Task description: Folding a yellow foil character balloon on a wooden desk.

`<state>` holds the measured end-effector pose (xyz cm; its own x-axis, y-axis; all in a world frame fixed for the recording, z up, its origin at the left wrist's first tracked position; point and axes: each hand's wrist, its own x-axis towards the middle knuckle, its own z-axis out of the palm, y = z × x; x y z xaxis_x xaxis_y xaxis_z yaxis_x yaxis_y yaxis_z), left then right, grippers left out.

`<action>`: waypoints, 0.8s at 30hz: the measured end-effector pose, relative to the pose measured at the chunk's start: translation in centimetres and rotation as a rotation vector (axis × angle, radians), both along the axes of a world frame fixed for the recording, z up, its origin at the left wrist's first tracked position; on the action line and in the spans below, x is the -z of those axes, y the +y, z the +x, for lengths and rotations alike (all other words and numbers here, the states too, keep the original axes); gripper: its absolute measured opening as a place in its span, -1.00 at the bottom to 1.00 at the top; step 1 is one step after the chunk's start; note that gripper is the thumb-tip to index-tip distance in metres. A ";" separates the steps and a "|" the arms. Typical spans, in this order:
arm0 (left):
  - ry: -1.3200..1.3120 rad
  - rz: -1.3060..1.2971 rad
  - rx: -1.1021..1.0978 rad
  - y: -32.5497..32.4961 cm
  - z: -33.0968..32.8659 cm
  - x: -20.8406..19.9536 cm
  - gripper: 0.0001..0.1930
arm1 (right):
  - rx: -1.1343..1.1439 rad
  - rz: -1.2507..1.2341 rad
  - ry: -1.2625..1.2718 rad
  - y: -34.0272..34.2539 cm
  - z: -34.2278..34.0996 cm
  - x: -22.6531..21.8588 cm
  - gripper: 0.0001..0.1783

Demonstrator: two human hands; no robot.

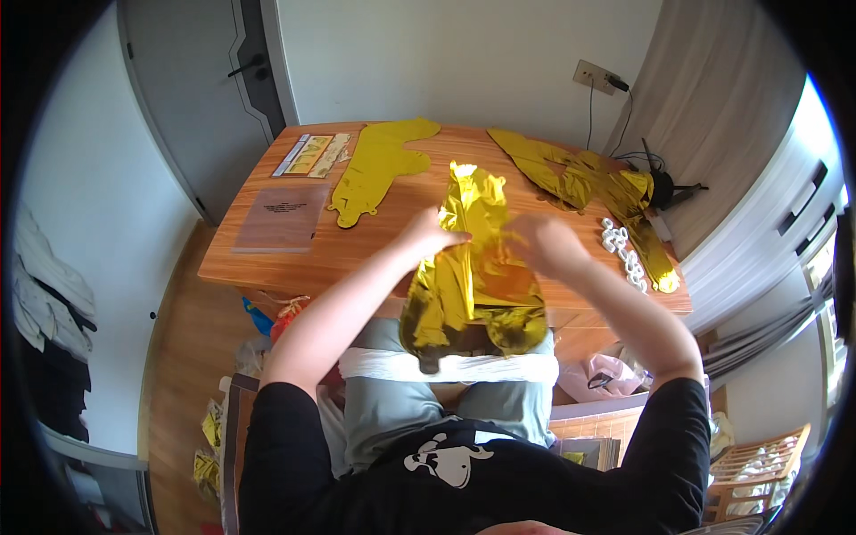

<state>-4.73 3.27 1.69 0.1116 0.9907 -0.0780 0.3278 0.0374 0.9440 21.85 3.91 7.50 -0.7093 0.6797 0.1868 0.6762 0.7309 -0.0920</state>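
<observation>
Observed glossy gold foil, creased, narrower at far end, double-lobed at near end; clamped in left grip. Cannot tell right grip: blurred.

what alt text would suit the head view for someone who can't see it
A person's left hand holds a shiny gold foil balloon over the near edge of a wooden table, the right hand blurred at its right side. More gold balloons, a clear bag and white rings lie on the table.
</observation>
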 end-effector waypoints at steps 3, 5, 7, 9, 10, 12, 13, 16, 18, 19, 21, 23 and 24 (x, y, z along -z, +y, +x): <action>0.227 0.075 0.026 2.2 -1.3 -1.0 -0.47 | 0.174 -0.281 0.001 -3.4 1.7 3.8 -0.43; 0.239 0.067 0.086 3.7 -3.0 -0.8 -0.33 | -0.025 0.019 -0.040 -3.4 3.1 5.7 -0.35; 0.546 0.219 0.028 4.9 -4.3 -0.5 -0.20 | 0.026 -0.056 -0.146 -1.7 4.2 6.1 -0.26; 0.585 0.159 0.054 5.8 -5.3 -1.2 -0.07 | 0.027 0.022 -0.303 0.5 5.7 6.3 -0.25; 0.569 0.176 0.015 5.6 -6.9 -0.7 -0.04 | 0.056 -0.141 -0.354 0.2 3.7 3.4 -0.26; 0.543 0.182 0.036 5.8 -6.5 -1.8 -0.07 | 0.079 -0.175 -0.362 3.0 5.6 2.9 -0.27; 0.545 0.182 0.033 5.6 -7.2 -1.6 -0.07 | 0.073 -0.205 -0.369 4.3 6.2 2.8 -0.28; 0.582 0.378 -0.013 4.9 -7.8 -1.0 -0.32 | 0.051 -0.176 -0.261 7.0 7.4 3.8 -0.30; 0.672 0.424 -0.058 3.6 -9.1 -0.3 -0.35 | 0.024 -0.145 -0.174 7.6 6.9 4.2 -0.30; 0.763 0.467 -0.101 2.6 -10.1 0.2 -0.38 | 0.026 -0.258 -0.151 7.2 6.0 4.4 -0.26; 0.946 0.443 -0.191 -0.1 -10.4 -0.5 -0.38 | 0.041 -0.375 -0.135 6.4 6.0 5.1 -0.22; 1.141 0.405 -0.298 -2.3 -11.7 -0.9 -0.36 | 0.027 -0.165 -0.128 5.4 5.3 5.9 -0.20; 1.138 0.334 -0.385 -3.0 -12.3 -0.7 -0.34 | 0.015 -0.168 -0.129 5.8 5.0 5.9 -0.20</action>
